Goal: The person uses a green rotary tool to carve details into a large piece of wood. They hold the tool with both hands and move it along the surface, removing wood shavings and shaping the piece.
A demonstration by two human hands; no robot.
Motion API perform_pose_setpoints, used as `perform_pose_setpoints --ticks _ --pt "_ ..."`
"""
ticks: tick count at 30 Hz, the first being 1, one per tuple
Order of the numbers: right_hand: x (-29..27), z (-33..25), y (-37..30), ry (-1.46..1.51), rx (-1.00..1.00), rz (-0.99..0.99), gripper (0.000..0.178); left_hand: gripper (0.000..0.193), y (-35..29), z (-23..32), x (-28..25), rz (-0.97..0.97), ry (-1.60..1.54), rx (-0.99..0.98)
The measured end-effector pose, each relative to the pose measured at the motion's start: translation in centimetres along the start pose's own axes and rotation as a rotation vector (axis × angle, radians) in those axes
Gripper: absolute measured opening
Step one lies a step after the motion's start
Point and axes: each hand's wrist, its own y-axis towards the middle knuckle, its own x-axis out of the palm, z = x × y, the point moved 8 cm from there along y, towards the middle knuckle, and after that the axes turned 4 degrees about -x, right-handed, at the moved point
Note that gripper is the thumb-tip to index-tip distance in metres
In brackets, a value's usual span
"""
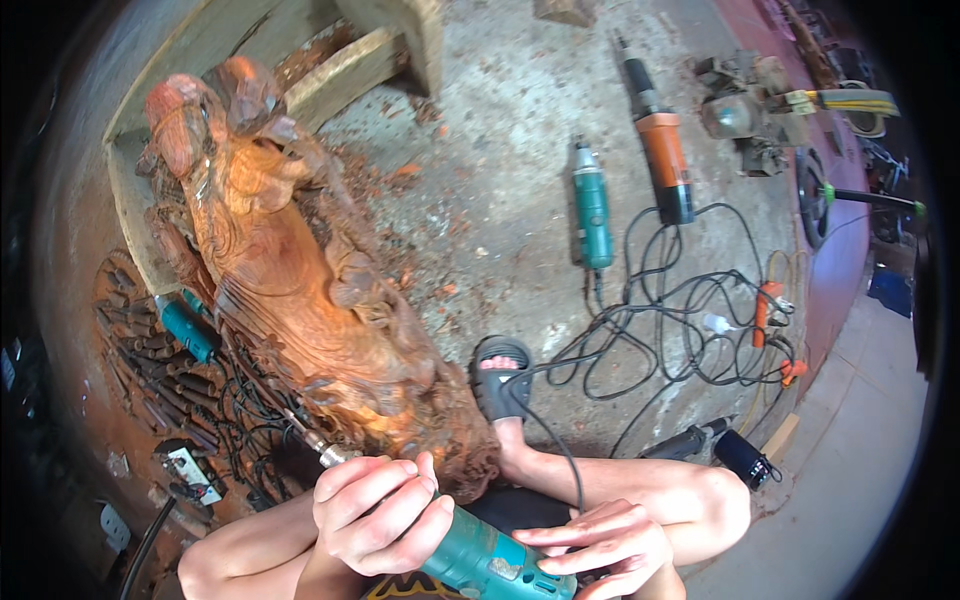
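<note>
My left hand [385, 512] is wrapped round the front of a teal die grinder [470, 555], just behind its metal collet [330, 455]. A thin bit points from the collet up and left, close to the lower left side of a reddish-brown wood carving [290, 280]. Around the grinder's rear end, by its vent slots, my right hand [605, 550] holds the body with its fingers laid across it. The long carving lies in front of me, with carved folds and rounded knobs. Whether the bit touches the wood I cannot tell.
A second teal grinder [592, 210] and an orange one [665, 160] lie on the floor, their black cords [650, 320] tangled. Another teal tool [188, 330] sits left of the carving, near many bits [180, 400] and a power strip [192, 475]. A wooden frame [350, 75] stands behind.
</note>
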Motion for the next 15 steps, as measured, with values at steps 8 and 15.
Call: perform_pose_setpoints --ticks 8,15 --pt "-1.5 -1.0 -5.5 -0.05 -0.033 -0.091 0.06 0.028 0.5 4.8 1.7 -0.173 -0.089 0.091" --pt "-1.3 3.1 -11.1 -0.01 0.835 0.355 0.079 0.018 0.8 11.6 9.2 -0.109 -0.074 0.406"
